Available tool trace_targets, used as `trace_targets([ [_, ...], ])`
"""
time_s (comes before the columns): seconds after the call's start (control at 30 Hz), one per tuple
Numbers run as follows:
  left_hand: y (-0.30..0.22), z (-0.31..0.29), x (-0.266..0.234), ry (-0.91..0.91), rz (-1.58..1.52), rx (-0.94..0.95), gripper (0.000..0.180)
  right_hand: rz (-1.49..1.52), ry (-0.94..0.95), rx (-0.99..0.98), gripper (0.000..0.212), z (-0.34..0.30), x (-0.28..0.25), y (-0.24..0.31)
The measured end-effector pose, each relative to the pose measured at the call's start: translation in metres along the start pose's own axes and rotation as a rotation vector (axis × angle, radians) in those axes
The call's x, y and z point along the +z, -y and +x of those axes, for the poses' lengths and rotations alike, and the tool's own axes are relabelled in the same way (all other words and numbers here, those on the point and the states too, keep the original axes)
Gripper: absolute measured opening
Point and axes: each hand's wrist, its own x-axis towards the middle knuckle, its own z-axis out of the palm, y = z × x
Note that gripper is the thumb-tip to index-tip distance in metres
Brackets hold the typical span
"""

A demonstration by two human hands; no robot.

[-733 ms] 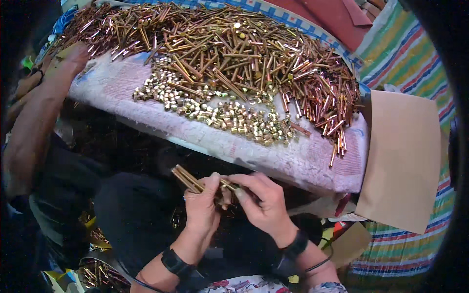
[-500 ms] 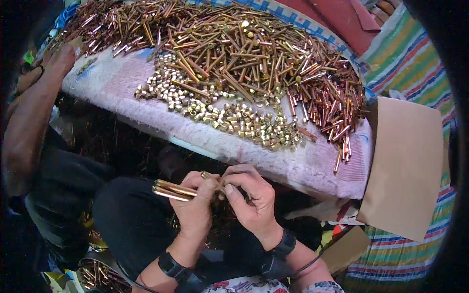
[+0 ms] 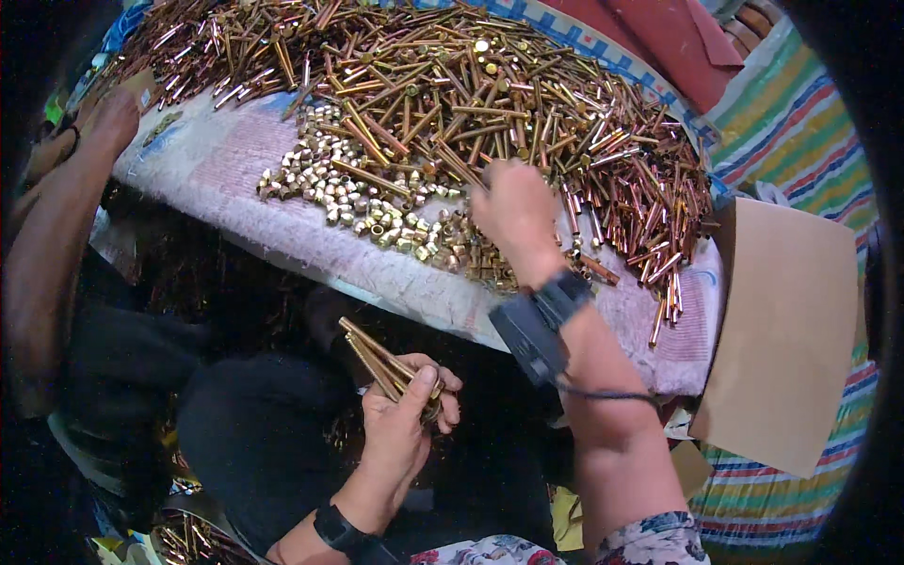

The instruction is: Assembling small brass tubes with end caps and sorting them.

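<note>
left hand (image 3: 407, 407): clenched on bundle of brass rods (image 3: 381, 358)
right hand (image 3: 513, 212): on rod pile (image 3: 490, 104), grip hidden
nearby: brass nuts (image 3: 377, 202), cardboard sheet (image 3: 777, 330)

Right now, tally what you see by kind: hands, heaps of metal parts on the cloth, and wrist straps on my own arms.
Hands: 3 (left hand holding a bundle of rods, right hand, another person's hand)
Heaps: 2 (heap of long rods, heap of short caps)
Wrist straps: 2 (left strap, right strap)
Total: 7
</note>
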Motion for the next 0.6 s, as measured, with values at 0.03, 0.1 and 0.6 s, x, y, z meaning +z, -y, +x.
trace_targets([
  [0.03,-0.001,0.000,-0.001,0.001,0.003,-0.002,0.016,-0.106,0.136,0.044,0.022,0.003,0.008,0.003],
  [0.1,-0.002,-0.001,-0.001,0.023,-0.015,0.024,0.016,-0.216,0.268,0.100,0.022,0.005,0.015,0.003],
  [0.6,0.020,-0.003,0.003,0.011,0.162,0.014,0.016,-0.016,0.291,-0.143,0.020,-0.004,0.003,-0.028],
])
